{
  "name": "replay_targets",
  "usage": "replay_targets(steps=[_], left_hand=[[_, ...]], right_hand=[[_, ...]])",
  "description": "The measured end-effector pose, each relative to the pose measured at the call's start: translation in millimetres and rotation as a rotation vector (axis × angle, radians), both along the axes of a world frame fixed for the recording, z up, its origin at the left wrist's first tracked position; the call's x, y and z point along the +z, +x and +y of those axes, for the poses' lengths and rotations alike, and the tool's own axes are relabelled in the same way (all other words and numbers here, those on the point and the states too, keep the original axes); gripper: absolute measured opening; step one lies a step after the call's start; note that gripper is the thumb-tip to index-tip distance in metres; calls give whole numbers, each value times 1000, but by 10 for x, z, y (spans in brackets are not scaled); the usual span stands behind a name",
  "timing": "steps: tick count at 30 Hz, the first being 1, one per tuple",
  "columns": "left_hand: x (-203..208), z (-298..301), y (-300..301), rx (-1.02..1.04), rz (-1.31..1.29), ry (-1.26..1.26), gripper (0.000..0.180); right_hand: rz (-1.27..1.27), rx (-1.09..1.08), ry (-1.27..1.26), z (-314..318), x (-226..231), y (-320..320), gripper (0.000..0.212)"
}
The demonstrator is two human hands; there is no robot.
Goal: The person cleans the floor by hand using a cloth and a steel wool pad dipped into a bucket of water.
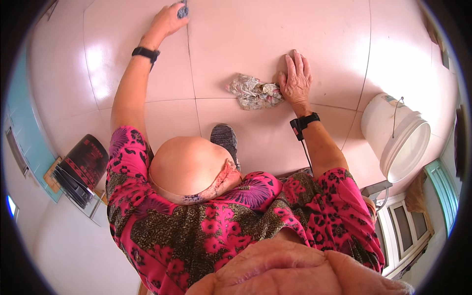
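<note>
My left hand (168,20) reaches far out to the upper left over the pink tiled floor (236,39). Its fingers are curled round a small grey scouring pad (183,11), close to a tile joint; part of the pad is hidden by the hand. Flat on the floor at right of centre lies my right hand (296,81), fingers stretched out and holding nothing. Against its thumb side rests a crumpled, pale patterned rag (253,92). Each wrist wears a black band.
A white bucket (393,128) with a wire handle lies toward the right, its mouth turned to the lower right. A dark round container (87,158) stands at the left, near a teal surface (30,115). My dark shoe (224,140) is on the floor between my arms.
</note>
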State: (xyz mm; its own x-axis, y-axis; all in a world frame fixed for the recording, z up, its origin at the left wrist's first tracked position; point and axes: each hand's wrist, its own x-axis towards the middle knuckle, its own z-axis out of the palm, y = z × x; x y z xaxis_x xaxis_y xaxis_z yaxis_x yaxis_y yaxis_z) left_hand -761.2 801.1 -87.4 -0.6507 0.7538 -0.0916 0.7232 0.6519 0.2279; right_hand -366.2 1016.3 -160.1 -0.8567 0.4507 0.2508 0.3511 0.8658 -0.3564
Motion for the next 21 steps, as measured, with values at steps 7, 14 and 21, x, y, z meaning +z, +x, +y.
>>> replay_targets(steps=[7, 14, 21], left_hand=[[-85, -203, 215, -36, 207, -4, 46], [159, 342, -422, -30, 395, 211, 32], [504, 950, -607, -16, 251, 253, 25]], right_hand=[[-20, 10, -21, 5, 110, 70, 57], [-25, 12, -41, -50, 185, 35, 58], [-21, -13, -34, 67, 181, -30, 61]])
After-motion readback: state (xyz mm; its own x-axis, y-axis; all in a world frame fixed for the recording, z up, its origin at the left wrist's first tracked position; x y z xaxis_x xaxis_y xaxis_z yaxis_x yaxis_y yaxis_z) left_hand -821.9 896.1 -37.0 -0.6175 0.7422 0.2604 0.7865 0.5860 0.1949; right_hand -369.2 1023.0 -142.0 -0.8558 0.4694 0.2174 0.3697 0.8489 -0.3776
